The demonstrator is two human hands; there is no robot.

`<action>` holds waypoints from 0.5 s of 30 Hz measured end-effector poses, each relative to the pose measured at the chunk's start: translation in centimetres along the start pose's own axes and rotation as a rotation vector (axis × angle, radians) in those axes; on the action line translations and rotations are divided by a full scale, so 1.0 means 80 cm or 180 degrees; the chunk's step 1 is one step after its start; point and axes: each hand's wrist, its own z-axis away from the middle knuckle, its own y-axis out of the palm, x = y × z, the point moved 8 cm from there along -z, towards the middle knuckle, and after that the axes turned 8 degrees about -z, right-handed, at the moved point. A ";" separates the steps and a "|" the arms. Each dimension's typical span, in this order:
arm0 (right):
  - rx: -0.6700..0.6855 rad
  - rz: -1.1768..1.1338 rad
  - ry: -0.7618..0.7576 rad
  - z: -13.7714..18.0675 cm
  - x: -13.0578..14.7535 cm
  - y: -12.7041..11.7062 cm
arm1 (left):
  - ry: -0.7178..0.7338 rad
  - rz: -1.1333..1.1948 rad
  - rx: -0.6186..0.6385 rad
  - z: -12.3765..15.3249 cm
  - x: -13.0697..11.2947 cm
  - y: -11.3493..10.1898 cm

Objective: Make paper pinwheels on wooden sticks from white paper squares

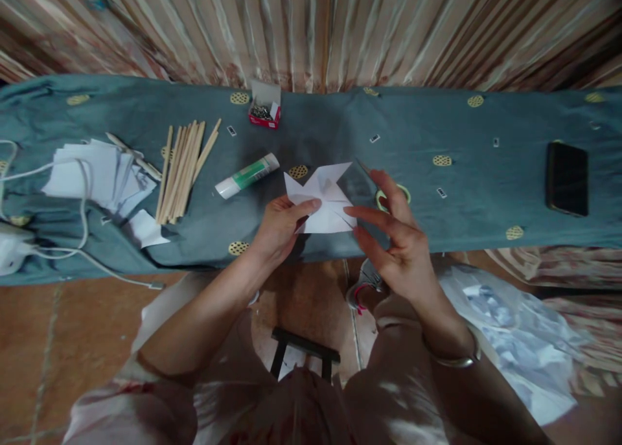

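Note:
A white paper pinwheel (323,199), cut and partly folded into pointed blades, is held over the front part of the table. My left hand (282,228) pinches it from the left, its thumb pressed on the paper near the centre. At the lower right corner, the thumb and index finger of my right hand (393,238) close on the paper's edge, while the other fingers are bent and apart. Behind that hand, partly hidden by it, lie scissors with pale green handles (405,195). A glue stick (247,175) with a green label lies left of the pinwheel.
A red-and-white box of metal pins (265,113) stands open at the back. Leftward lie wooden sticks (182,173), white paper sheets (92,176), a pencil (133,155) and a white cable (85,215). A phone (567,179) rests far right. A plastic bag (510,328) sits below.

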 end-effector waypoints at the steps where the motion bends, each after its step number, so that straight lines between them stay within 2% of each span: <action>1: 0.0029 0.0047 -0.0010 0.000 0.000 0.001 | -0.0003 0.0000 0.0012 0.001 0.001 0.001; 10: 0.0086 0.0220 -0.0093 -0.005 -0.002 0.008 | -0.0111 -0.0056 0.0040 0.005 0.005 0.010; 15: -0.0247 0.0006 -0.0182 -0.006 -0.001 0.008 | -0.0116 -0.0209 -0.0035 0.003 0.010 0.009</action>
